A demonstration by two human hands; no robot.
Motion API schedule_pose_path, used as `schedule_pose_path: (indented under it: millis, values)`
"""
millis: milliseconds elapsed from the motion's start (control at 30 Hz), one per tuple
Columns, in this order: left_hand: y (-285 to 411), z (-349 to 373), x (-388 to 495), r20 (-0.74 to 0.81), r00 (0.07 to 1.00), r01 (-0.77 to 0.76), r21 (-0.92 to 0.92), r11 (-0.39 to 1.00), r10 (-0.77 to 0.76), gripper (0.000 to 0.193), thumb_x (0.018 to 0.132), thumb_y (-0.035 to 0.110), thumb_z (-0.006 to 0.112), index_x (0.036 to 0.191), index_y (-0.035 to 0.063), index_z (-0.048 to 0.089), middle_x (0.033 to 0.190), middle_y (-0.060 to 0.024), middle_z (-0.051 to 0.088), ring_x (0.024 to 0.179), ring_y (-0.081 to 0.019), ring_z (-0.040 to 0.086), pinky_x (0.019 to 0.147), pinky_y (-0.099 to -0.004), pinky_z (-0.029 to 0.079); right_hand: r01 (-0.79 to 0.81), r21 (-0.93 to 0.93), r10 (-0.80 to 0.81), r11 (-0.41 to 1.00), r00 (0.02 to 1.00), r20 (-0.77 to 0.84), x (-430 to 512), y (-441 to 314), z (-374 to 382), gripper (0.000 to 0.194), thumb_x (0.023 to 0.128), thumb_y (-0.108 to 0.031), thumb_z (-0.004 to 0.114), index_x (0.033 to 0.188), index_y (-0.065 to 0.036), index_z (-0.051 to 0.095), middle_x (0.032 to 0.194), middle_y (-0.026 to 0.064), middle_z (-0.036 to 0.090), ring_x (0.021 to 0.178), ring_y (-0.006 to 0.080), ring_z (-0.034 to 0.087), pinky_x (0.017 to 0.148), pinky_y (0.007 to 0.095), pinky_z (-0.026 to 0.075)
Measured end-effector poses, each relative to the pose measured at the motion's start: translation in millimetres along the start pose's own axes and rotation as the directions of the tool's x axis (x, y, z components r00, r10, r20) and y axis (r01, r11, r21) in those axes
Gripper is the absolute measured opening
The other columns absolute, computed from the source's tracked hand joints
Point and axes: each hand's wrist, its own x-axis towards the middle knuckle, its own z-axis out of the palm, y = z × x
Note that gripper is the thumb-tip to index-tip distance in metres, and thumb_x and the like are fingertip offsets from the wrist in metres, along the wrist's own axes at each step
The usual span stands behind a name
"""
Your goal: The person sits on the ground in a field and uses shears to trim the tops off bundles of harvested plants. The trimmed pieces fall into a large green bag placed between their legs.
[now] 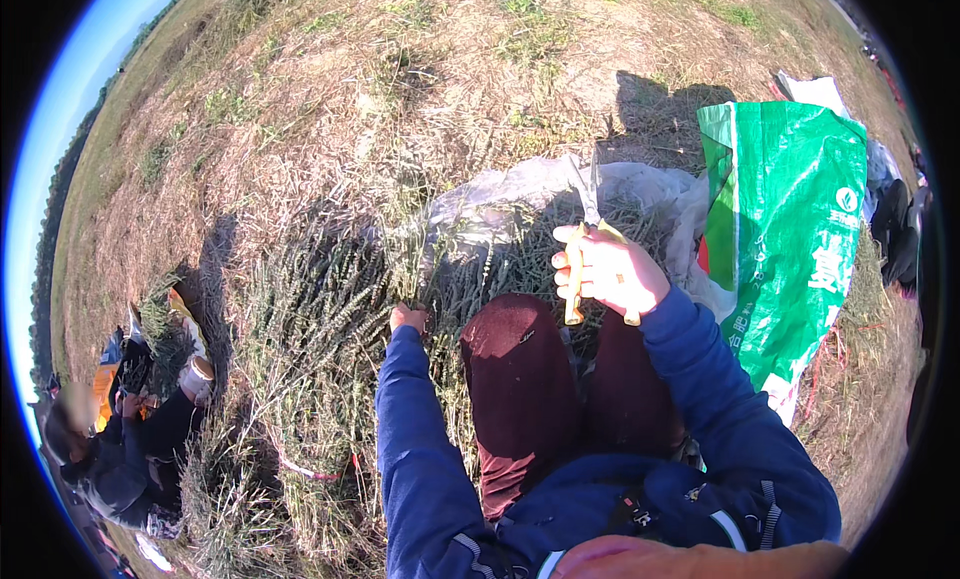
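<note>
My left hand [409, 318] is closed around the lower part of a small bunch of green plant stems [406, 260], which stands upright above the fist. In my right hand [616, 273] is a pair of scissors [576, 275] with yellow handles; the blades point away from me and are spread apart, touching no stems. Under and around my left hand lies a thick heap of cut, seed-bearing stalks [319, 309]. A sheet of clear plastic [517, 185] lies along the far side of the heap, partly beneath stalks.
A green woven sack [795, 234] with printing lies at the right. At the far left a co-worker [120, 459] in dark clothing sits beside a sack and more plants. Dry grass and straw [450, 76] cover the ground ahead. A red-and-white tie [307, 470] lies among the near stalks.
</note>
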Motion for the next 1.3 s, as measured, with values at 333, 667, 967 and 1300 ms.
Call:
schedule_pose_path:
  millis: [333, 667, 967, 1300]
  values:
    - [-5, -71, -12, 0.271, 0.960, 0.225, -0.894, 0.387, 0.069, 0.026, 0.077, 0.006, 0.066, 0.100, 0.0020, 0.057, 0.075, -0.0101, 0.063, 0.059, -0.0174, 0.061, 0.047, -0.0238, 0.047, 0.058, 0.007, -0.058, 0.998, 0.995, 0.080, -11, -3, 2, 0.042, 0.091, -0.022, 0.049, 0.126, 0.000, 0.044, 0.100, 0.0138, 0.059, 0.090, 0.0266, 0.061, 0.080, 0.0405, 0.050]
    - [21, -154, -44, 0.100, 0.970, 0.000, -0.913, 0.408, 0.222, 0.014, 0.080, 0.002, 0.061, 0.089, 0.0099, 0.055, 0.079, -0.0078, 0.065, 0.052, -0.0119, 0.057, 0.037, -0.0227, 0.042, 0.104, -0.079, -0.100, 0.991, 0.994, 0.048, -22, 3, 13, 0.043, 0.089, -0.021, 0.054, 0.125, 0.001, 0.045, 0.096, 0.0124, 0.060, 0.085, 0.0248, 0.062, 0.077, 0.0382, 0.051]
    - [26, -60, -13, 0.353, 0.932, 0.290, -0.858, 0.425, 0.077, 0.020, 0.078, -0.001, 0.059, 0.096, 0.0015, 0.051, 0.092, -0.0179, 0.064, 0.079, -0.0242, 0.066, 0.059, -0.0342, 0.056, 0.029, -0.173, -0.020, 0.984, 0.998, 0.055, -17, -1, 15, 0.047, 0.088, -0.022, 0.055, 0.125, 0.003, 0.042, 0.099, 0.0128, 0.058, 0.090, 0.0235, 0.060, 0.081, 0.0386, 0.049]
    - [55, -22, 8, 0.335, 0.935, 0.143, -0.654, 0.743, 0.115, 0.020, 0.080, 0.004, 0.060, 0.098, 0.0034, 0.053, 0.080, -0.0112, 0.068, 0.060, -0.0148, 0.063, 0.047, -0.0242, 0.043, 0.006, -0.130, -0.004, 0.991, 1.000, 0.015, -4, -4, 11, 0.042, 0.087, -0.020, 0.056, 0.121, 0.002, 0.044, 0.097, 0.0136, 0.057, 0.086, 0.0262, 0.060, 0.078, 0.0390, 0.049]
